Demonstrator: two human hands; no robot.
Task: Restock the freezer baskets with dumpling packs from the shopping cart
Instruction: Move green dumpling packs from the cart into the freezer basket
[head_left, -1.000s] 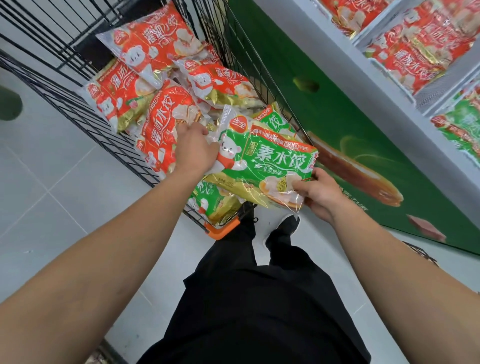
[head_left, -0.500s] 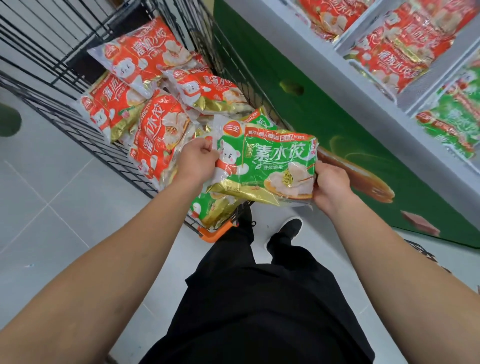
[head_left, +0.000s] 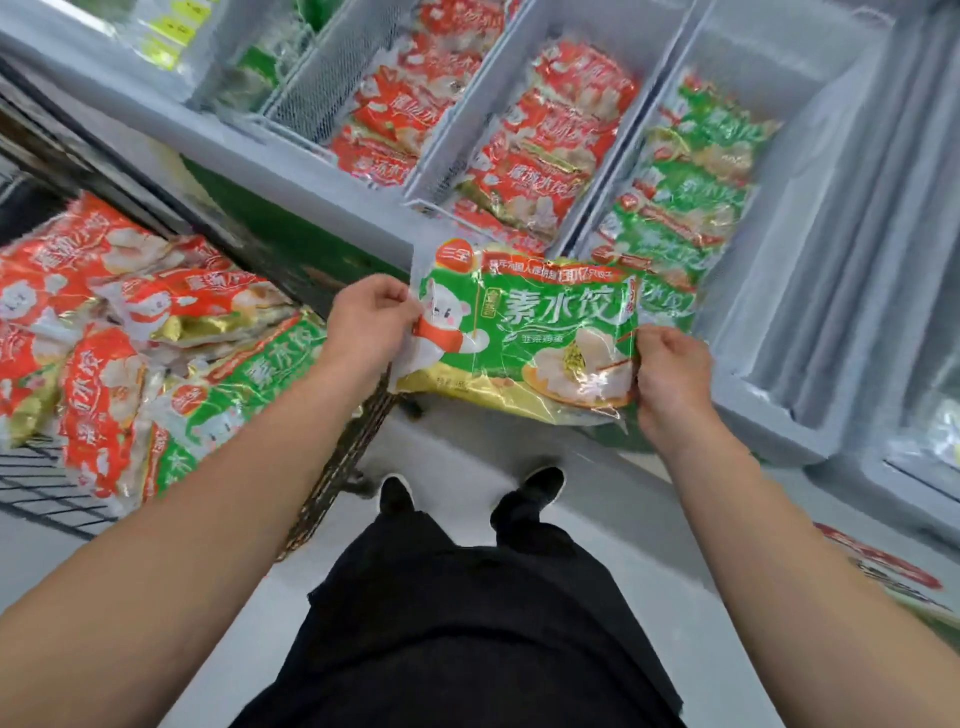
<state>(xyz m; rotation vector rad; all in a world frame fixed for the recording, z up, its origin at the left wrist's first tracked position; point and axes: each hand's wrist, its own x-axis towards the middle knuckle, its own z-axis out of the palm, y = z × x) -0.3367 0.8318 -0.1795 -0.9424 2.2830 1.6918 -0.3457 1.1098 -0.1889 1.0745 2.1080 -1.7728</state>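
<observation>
So the person's got one green dumpling pack (head_left: 524, 338) held flat between both hands, dead centre of the frame, right at the front edge of the freezer (head_left: 311, 171). The left hand (head_left: 371, 325) pinches the left end of the bag, fingers curled over the edge by the cartoon mascot. The right hand (head_left: 670, 364) pinches the lower right corner, thumb on top of the film. Makes sense to hold it by both ends, since a floppy bag of loose dumplings sags and bunches if you grab it one-handed, and this way it stays flat with the label facing up.

Just above and right of the pack sits the basket of green packs (head_left: 685, 208), already stacked with the same label, so I'd guess that's where this one is headed. The two baskets of red packs (head_left: 540, 150) to its left in the upper middle are pretty full. Colours are kept apart per basket, which is probably why a green one is lined up on that side.

The shopping cart (head_left: 332, 467) is at the left of the frame with a heap of red packs (head_left: 93, 312) and at least one more green pack (head_left: 249, 384) lying on top near its right wall, so plenty left to move.
</observation>
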